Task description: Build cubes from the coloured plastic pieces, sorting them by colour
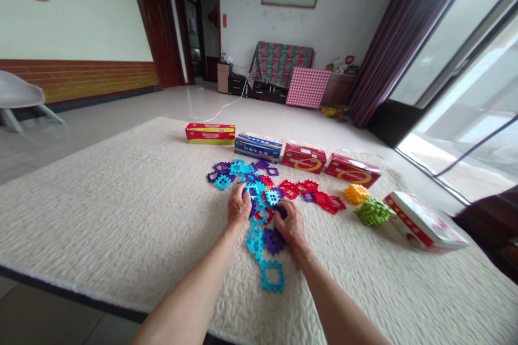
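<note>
My left hand is at the left edge of a pile of toothed plastic pieces, its fingers curled beside a light blue piece. My right hand reaches in from the right, with thumb and fingers curled around a dark purple piece. Between the two hands lies another light blue piece. Nearer to me are a purple piece and a turquoise square frame. Red pieces spread to the right of the pile. What my left fingertips touch is hard to make out.
Beyond the pile stand a red and yellow box, a blue box and two red boxes. Yellow pieces, stacked green pieces and a white and red box sit at the right on the cream cover.
</note>
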The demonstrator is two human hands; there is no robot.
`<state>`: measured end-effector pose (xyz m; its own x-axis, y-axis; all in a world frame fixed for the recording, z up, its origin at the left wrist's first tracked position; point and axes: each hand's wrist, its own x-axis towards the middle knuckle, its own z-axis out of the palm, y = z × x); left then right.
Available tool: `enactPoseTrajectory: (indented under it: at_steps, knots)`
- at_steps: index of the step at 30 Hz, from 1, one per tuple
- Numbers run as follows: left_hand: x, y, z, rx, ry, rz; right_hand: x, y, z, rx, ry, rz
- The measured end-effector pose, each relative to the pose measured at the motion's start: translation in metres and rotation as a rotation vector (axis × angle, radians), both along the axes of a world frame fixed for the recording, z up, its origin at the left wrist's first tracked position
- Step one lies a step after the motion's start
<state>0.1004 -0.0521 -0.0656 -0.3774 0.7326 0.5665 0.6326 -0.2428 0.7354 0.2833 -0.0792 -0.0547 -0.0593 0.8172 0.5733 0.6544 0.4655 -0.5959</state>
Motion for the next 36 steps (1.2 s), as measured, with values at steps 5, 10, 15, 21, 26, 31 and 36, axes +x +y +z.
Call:
enactPoseTrajectory:
  at_steps: [5,10,15,21,26,31,36]
  knots:
    - [0.001,-0.011,-0.008,-0.006,0.072,-0.035,-0.001,-0.001,0.001,0.007,-0.003,-0.012]
    - [-0.002,-0.018,-0.008,0.001,0.089,-0.134,0.002,-0.001,0.003,0.055,0.001,-0.028]
    - [-0.023,0.008,-0.008,0.110,0.040,-0.021,-0.006,0.042,0.017,0.107,-0.191,-0.006]
    - [-0.030,0.035,-0.008,0.094,0.105,-0.031,-0.025,0.125,0.035,-0.110,-0.530,0.187]
    - [-0.028,0.031,-0.004,0.032,0.135,-0.064,-0.024,0.146,0.036,-0.167,-0.582,0.280]
    - [-0.027,0.027,-0.001,0.030,0.123,-0.100,-0.027,0.141,0.042,-0.170,-0.608,0.291]
    - [-0.025,0.027,0.000,0.017,0.083,-0.099,-0.022,0.129,0.045,-0.157,-0.606,0.196]
